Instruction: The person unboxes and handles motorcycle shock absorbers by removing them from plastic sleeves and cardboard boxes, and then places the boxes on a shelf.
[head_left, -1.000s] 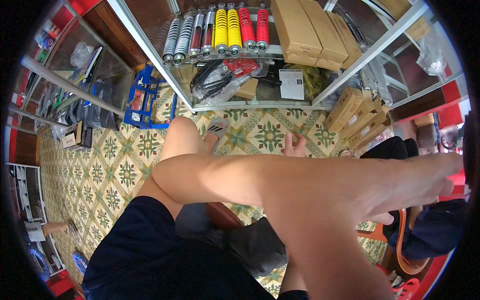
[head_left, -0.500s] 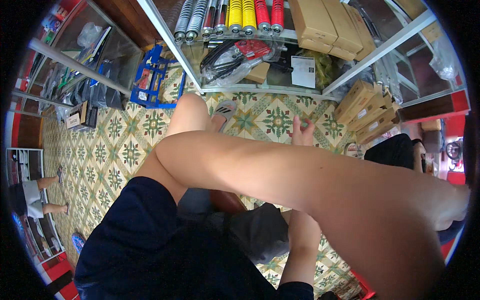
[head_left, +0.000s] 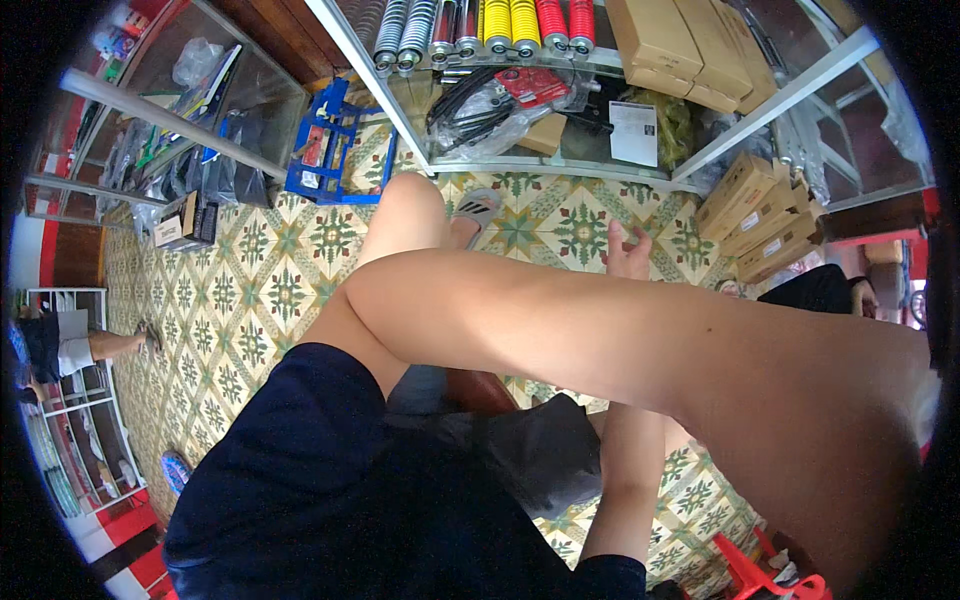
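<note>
My left forearm (head_left: pixel 560 310) crosses the view from a bent elbow at the left to the right rim, very near the camera. At that rim my left hand (head_left: pixel 922 372) is blurred and cut off, so its fingers and anything in them are hidden. Below it, my right forearm (head_left: pixel 632 470) rises from a navy sleeve and passes beneath the left one. Beyond it, my right hand (head_left: pixel 628 258) shows partly, its fingers apart and slightly bent, holding nothing I can see. It hangs over the patterned tile floor (head_left: pixel 575 232). My bare knee (head_left: pixel 408 205) and a sandal (head_left: pixel 476 210) are farther left.
Ahead stands a glass cabinet with colored shock absorbers (head_left: pixel 510 25), bagged cables (head_left: pixel 490 110) and cardboard boxes (head_left: pixel 690 45). Long cartons (head_left: pixel 765 220) lean at right. A blue rack (head_left: pixel 335 145) stands at left. Other people (head_left: pixel 75 345) are at both sides; a red plastic stool (head_left: pixel 740 570) sits lower right.
The whole view has shifted, so the cabinet and my arms appear farther right. More of my left hand lies past the rim. The person at far left has changed leg position.
</note>
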